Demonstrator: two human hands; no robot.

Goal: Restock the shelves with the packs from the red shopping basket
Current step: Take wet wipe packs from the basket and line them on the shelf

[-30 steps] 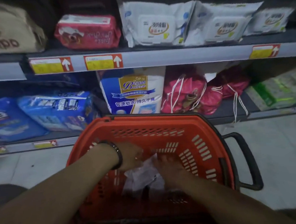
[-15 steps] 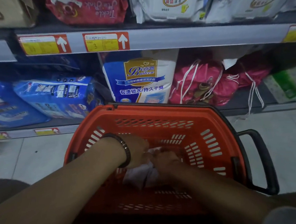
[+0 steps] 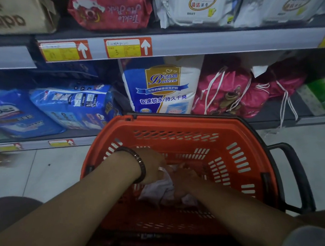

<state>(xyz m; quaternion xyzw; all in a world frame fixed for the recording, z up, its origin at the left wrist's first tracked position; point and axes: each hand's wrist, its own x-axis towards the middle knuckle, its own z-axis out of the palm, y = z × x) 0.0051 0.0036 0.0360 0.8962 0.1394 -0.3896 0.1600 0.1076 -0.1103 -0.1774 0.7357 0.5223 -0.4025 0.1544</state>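
Pack (image 3: pixel 158 190) white, in red basket (image 3: pixel 177 121) | left hand (image 3: pixel 153 167), right hand (image 3: pixel 187 180) fingers gripping it | Baileen bag (image 3: pixel 163 88) behind

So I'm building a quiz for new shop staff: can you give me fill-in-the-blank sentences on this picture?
The bracelet sits on the ___ wrist.
The left hand and right hand both touch the pale pack ___ the basket.
The price tags have arrows pointing ___.
The pink bags lie ___ of the blue-and-white pack.
Missing: left; inside; up; right.
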